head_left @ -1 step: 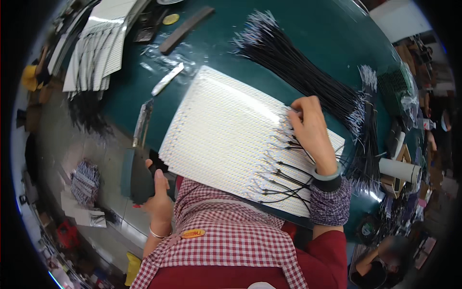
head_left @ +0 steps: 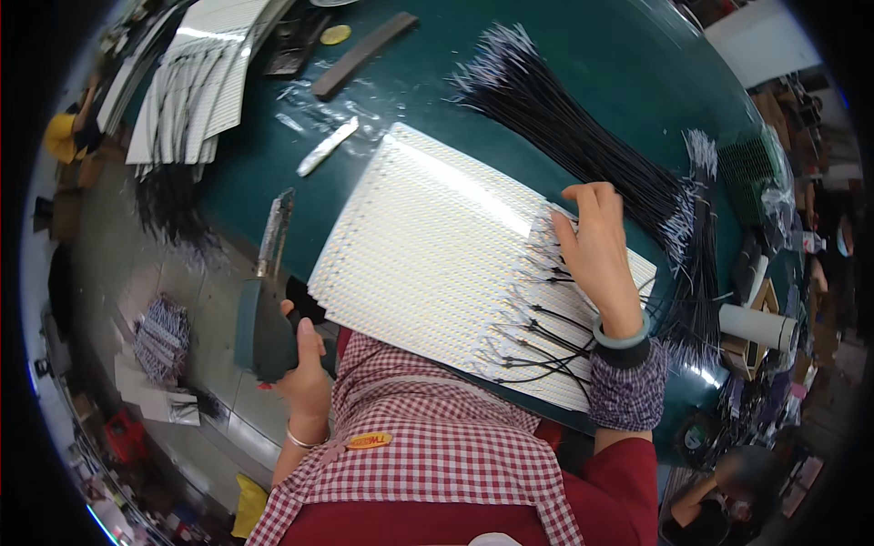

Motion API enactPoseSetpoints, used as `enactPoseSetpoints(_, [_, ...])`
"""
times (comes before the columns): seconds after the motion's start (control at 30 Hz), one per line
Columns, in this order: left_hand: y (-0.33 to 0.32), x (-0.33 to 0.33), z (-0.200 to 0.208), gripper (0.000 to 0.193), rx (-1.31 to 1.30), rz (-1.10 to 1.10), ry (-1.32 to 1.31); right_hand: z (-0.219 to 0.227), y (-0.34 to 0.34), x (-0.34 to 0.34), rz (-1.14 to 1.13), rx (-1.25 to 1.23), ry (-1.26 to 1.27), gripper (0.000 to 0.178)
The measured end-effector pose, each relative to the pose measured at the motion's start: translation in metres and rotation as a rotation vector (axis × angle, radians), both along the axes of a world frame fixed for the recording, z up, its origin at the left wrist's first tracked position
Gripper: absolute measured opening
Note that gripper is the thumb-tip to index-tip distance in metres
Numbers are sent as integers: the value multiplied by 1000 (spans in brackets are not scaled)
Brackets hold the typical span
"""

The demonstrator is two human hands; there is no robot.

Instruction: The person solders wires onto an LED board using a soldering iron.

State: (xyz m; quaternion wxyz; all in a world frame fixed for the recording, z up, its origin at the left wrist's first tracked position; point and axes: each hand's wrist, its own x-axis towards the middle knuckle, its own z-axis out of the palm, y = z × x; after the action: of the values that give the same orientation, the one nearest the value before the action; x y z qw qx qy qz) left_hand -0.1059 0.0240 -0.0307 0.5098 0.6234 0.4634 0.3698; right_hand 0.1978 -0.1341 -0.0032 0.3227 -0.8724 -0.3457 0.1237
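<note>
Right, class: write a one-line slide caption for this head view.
Left hand grips soldering tool; right hand steadies wires on white strip panel.

The left hand (head_left: 305, 369) covers the grip of a dark tool (head_left: 264, 318). The near edge of the white strip panel (head_left: 437, 246) hides behind a checked apron (head_left: 428, 437).

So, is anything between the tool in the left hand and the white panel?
Nothing visible. The left hand holds the tool just off the white panel, at its near-left edge, with only open gap between. The right hand rests at the panel's far side, on the wires.
</note>
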Motion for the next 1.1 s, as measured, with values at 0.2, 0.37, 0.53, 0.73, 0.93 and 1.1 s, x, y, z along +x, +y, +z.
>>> enactPoseSetpoints(0.2, [-11,-7,-1,25,-27,152,-146,6,29,-126,598,-58,-125,87])
enactPoseSetpoints(0.37, [-9,-17,3,23,1,155,-320,-27,30,-163,633,-126,-402,79])
enactPoseSetpoints(0.53, [-3,-31,3,22,17,193,-435,-24,21,-168,636,-119,-438,78])
enactPoseSetpoints(0.73, [-1,-32,-5,20,-26,141,-442,-20,25,-167,653,-76,-444,72])
enactPoseSetpoints(0.93, [-7,-37,-33,27,-77,88,-430,-19,80,-79,365,82,-540,69])
enactPoseSetpoints(1.1, [-16,-29,-48,44,-50,-16,-453,-25,103,-46,350,-125,-346,76])
